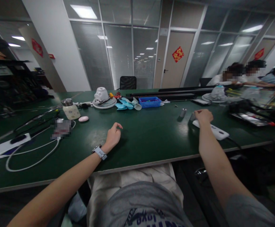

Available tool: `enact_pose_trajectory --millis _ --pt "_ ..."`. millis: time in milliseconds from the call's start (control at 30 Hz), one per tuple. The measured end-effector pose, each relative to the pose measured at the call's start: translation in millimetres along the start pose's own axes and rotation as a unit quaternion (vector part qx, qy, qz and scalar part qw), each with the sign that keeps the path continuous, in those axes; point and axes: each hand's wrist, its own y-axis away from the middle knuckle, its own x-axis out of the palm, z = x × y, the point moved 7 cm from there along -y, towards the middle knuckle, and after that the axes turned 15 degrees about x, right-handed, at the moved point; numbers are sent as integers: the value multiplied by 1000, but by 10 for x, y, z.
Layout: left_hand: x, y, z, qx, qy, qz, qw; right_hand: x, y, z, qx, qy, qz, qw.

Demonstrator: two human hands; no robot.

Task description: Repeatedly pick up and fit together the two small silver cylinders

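My left hand [113, 135] rests on the green table [151, 138], fingers loosely curled, thumb and forefinger near each other, with nothing visible in it; a watch [99, 152] sits on the wrist. My right hand [203, 116] is closed at the near end of a white power strip [214, 130], knuckles up, and seems to pinch a small grey cylinder beside it. Whether it truly grips it is hard to see. Another small metal cylinder [183, 112] stands just left of that hand.
A white fan housing [103, 98], light blue fan blades [128, 104], a blue tray [149, 101], a jar [70, 109] and a pink oval object [83, 119] lie farther back. A white cable [33, 157] loops at left. Several people sit at the far right.
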Motion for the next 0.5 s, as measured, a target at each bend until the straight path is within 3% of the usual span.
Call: enact_pose_trajectory --millis 133,267,333,500 --pt "8 -9 -2 3 -6 1 1000 26 29 45 -19 21 -17 999" --pt "16 -17 11 5 -8 1 1000 65 193 297 -126 71 -87 986" --pt "19 -16 14 5 -8 4 1000 182 261 410 -161 105 -77 978" --pt "28 -4 12 -2 2 11 1000 389 256 461 -162 134 -73 975"
